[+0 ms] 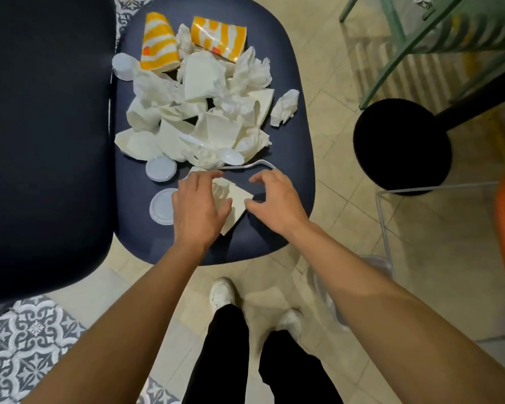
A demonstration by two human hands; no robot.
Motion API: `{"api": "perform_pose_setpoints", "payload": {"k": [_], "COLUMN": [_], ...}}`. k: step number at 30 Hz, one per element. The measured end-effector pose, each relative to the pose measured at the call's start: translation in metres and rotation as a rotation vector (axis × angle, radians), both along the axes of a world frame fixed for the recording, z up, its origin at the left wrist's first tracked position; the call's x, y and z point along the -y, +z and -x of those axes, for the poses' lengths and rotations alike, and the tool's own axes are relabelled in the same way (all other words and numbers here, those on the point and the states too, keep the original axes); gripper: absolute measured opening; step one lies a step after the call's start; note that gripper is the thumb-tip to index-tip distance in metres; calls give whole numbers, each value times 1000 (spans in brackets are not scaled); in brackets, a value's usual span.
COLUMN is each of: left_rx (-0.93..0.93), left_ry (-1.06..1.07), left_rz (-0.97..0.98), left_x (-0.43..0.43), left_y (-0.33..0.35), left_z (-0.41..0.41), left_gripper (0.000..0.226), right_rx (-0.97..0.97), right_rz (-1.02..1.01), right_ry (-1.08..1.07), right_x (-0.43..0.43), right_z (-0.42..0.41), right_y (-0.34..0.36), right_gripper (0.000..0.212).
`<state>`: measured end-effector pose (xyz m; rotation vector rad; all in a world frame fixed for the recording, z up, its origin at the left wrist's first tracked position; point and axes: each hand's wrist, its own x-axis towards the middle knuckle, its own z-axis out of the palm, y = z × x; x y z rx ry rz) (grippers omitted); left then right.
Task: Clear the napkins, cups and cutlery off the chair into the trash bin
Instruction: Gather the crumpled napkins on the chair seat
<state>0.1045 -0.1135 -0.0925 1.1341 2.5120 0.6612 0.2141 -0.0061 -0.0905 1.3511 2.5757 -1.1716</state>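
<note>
Napkin-and-cup pile on chair | I see left hand flat on paper piece | right hand loosely curled at its edge, gripping nothing

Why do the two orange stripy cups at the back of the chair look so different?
The left orange-and-white striped paper cup keeps its rounded cone shape, while the right orange-and-white striped paper cup is squashed flat. The left one looks smooth; the right one is creased. Both lie at the far end of the dark blue chair seat.
</note>
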Motion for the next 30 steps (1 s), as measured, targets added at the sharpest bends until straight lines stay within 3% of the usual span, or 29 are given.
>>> {"api": "perform_pose_setpoints", "payload": {"k": [8,16,22,26,30], "left_rx": [139,251,121,25,133], "left_ry": [-31,19,11,90,251], "left_rz": [75,80,85,58,-5], "left_x": [7,8,16,31,52], "left_y": [-23,-32,-22,-10,-9], "left_z": [11,19,29,46,62], "left_gripper": [54,55,45,38,35], "right_rx": [122,-3,-168,-210,-92], "right_rz": [123,200,267,193,141], "right_ry": [20,-98,-96,-124,13], "right_x": [12,6,2,4,10], "right_z": [21,24,39,67,86], "right_y": [-18,-23,-11,-9,-16], "right_gripper": [59,42,19,20,27]}}
